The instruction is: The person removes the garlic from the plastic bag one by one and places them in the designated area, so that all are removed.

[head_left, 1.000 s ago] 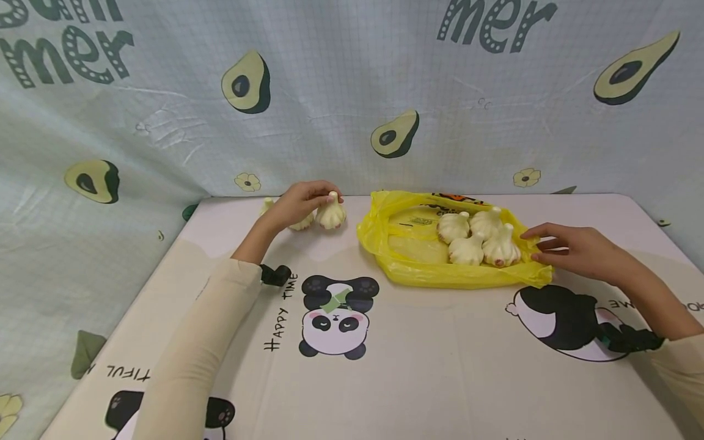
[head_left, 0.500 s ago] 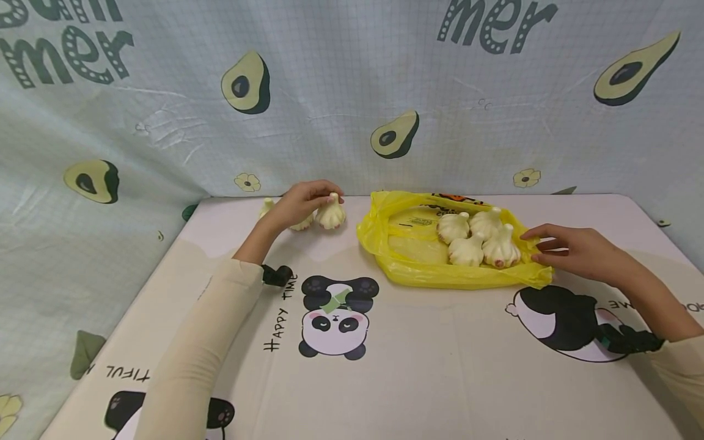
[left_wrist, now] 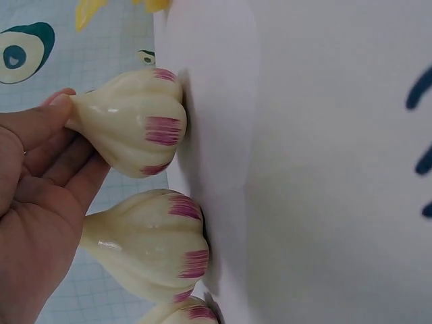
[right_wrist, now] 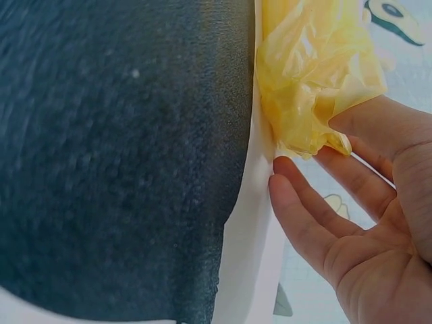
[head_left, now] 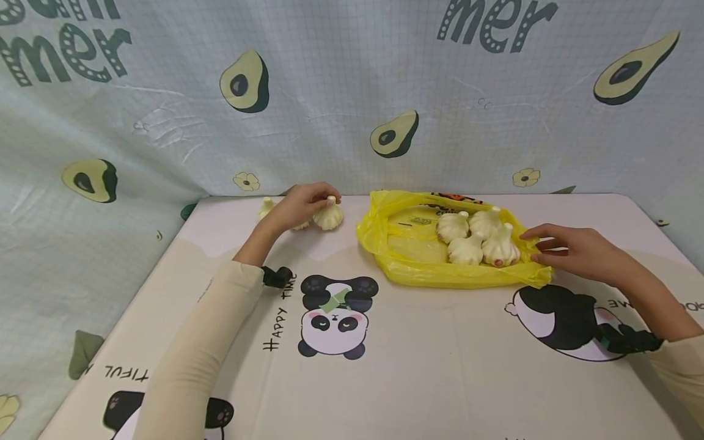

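At the table's back left, my left hand (head_left: 299,206) pinches the stem of a garlic bulb (head_left: 328,216) between thumb and fingers. In the left wrist view that garlic bulb (left_wrist: 138,121) has purple streaks at its base, close to the table surface. Beside it stands a second garlic bulb (left_wrist: 152,246), with part of a third (left_wrist: 182,312) behind. A yellow plastic bag (head_left: 440,278) lies spread open at the right, with several garlic bulbs (head_left: 466,249) at its right end. My right hand (head_left: 577,250) pinches the bag's right edge; the thumb lies over the yellow plastic (right_wrist: 317,88) in the right wrist view.
The table (head_left: 407,366) wears a cloth printed with pandas and lettering. A pale curtain (head_left: 324,79) with avocado prints hangs along the table's back and left sides.
My left hand has shifted slightly left with the garlic bulb, closer to the other bulbs there. The right hand and the bag look unmoved.
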A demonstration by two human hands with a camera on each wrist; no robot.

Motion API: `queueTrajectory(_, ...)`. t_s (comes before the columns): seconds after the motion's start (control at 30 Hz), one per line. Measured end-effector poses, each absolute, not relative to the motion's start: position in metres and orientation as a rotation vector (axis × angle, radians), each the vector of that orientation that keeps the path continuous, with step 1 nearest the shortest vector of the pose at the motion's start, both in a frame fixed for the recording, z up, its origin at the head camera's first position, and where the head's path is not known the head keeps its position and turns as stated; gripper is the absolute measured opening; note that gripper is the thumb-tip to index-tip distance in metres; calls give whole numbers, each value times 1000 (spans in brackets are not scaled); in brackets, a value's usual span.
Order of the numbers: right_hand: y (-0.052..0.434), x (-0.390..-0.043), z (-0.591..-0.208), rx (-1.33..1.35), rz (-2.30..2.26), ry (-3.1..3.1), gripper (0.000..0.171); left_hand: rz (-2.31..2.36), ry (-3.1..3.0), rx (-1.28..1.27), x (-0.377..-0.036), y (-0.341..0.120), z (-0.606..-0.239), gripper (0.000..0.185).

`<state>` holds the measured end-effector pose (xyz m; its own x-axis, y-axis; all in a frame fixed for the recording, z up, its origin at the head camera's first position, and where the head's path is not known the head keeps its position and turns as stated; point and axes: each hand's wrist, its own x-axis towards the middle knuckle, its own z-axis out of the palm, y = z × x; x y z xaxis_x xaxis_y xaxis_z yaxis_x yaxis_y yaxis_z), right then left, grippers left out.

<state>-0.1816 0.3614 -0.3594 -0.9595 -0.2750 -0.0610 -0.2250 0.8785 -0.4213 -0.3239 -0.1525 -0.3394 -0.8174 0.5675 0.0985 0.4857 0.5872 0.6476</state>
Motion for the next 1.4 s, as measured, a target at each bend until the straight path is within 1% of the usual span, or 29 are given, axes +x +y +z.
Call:
queueTrajectory(0.2,361,-182,-360,-385,-639,2921,42,1046,2662,883,-323,-153,-335,24)
queueTrajectory(0.43,362,-182,-360,-385,-624,2922,42,990,2634,867,-322,-153,-327,20)
queueTrajectory(0.7,364,-182,-362,-375,-616,2920,43,976,2594,728,-322,-146,-317,19)
queueTrajectory(0.9,363,-182,-362,-380,-630,2918,43,996,2574,683,-323,-146,-316,21)
queueTrajectory(1.03,363,-182,-362,-389,-630,2924,43,961,2597,688,-321,-147,-315,24)
queueTrajectory(1.17,363,-183,-362,-389,-621,2927,42,901,2649,753,-315,-144,-310,27)
queueTrajectory(1.4,362,-181,-361,-381,-629,2922,43,893,2752,770,-298,-125,-293,28)
